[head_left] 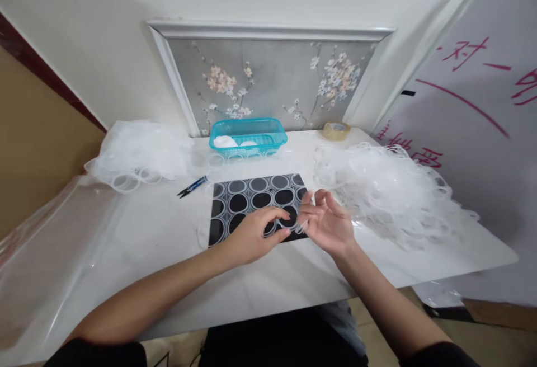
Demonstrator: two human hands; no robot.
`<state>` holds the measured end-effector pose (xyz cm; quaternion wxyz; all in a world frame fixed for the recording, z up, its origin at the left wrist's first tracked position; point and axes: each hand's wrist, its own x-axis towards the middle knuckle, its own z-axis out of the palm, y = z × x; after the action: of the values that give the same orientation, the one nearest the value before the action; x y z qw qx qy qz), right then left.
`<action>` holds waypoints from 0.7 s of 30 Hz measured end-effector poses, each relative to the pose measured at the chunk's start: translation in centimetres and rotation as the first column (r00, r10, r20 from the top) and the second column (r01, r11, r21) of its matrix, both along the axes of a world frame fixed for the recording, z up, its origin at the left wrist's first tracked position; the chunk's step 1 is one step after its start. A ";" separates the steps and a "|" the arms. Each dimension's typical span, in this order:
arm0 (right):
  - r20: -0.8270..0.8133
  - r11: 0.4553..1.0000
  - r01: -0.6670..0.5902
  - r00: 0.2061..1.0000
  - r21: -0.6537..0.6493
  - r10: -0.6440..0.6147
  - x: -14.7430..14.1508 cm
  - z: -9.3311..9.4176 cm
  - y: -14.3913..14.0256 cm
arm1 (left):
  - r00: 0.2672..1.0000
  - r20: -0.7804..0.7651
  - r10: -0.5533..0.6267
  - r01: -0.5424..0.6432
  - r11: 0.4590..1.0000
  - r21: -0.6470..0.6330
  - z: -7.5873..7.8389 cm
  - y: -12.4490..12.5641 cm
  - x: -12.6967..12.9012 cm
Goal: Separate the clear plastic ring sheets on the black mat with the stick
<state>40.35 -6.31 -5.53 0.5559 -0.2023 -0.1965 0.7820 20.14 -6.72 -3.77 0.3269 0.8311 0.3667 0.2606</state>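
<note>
A dark mat [260, 200] lies on the table beneath a translucent sheet with rows of ring outlines. My left hand [251, 235] is over the mat's front part, thumb and fingers apart with a gap between them and nothing visible in it. Just to the right, my right hand [329, 224] is turned palm up at the mat's right edge, its fingers curled. Small clear plastic rings [301, 226] show at its lower fingers, which seem to hold them; their number is unclear.
A teal plastic basket [247, 126] with white pieces stands at the back. Blue-handled snips [193, 186] lie left of the mat. Piles of translucent ring sheets rest at left [140, 151] and right [381, 188]. A tape roll [336, 130] sits by the wall.
</note>
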 end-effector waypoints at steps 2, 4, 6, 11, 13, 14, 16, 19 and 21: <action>0.252 0.982 0.073 0.961 0.172 -0.115 0.5 -0.3 0.1 | 0.993 -0.098 -0.064 0.071 0.995 0.073 -0.9 -0.3 0.2; 0.506 0.943 0.039 0.836 0.331 -0.212 0.9 -0.8 0.1 | 0.964 -0.235 -0.127 0.171 0.969 0.178 -2.0 -0.7 0.2; 0.702 0.902 -0.047 0.646 0.429 -0.300 1.0 -1.8 0.1 | 0.924 -0.358 -0.136 0.252 0.920 0.302 -3.3 -1.1 0.1; 0.891 0.883 -0.181 0.229 0.434 -0.391 0.5 -4.6 -0.2 | 0.887 -0.458 -0.058 0.316 0.800 0.510 -6.0 -1.6 -0.1; 0.906 0.889 -0.194 0.179 0.415 -0.383 0.3 -5.1 -0.3 | 0.893 -0.447 -0.053 0.322 0.770 0.551 -6.5 -1.6 -0.1; 0.910 0.892 -0.191 0.164 0.409 -0.382 0.3 -5.1 -0.3 | 0.895 -0.443 -0.056 0.325 0.761 0.561 -6.6 -1.6 -0.1; 0.916 0.900 -0.181 0.152 0.396 -0.373 0.4 -5.1 -0.3 | 0.897 -0.439 -0.059 0.327 0.755 0.568 -6.6 -1.6 0.0; 0.910 0.899 -0.170 0.175 0.403 -0.375 0.5 -4.8 -0.4 | 0.897 -0.438 -0.053 0.324 0.753 0.573 -6.6 -1.6 0.1; 0.905 0.894 -0.168 0.184 0.414 -0.385 0.5 -4.8 -0.4 | 0.895 -0.443 -0.049 0.325 0.751 0.575 -6.5 -1.7 0.2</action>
<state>40.88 -6.75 -10.31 0.3869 -0.5389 -0.6532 0.3651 20.30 -8.39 -10.25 -0.0303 0.9601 0.2285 0.1582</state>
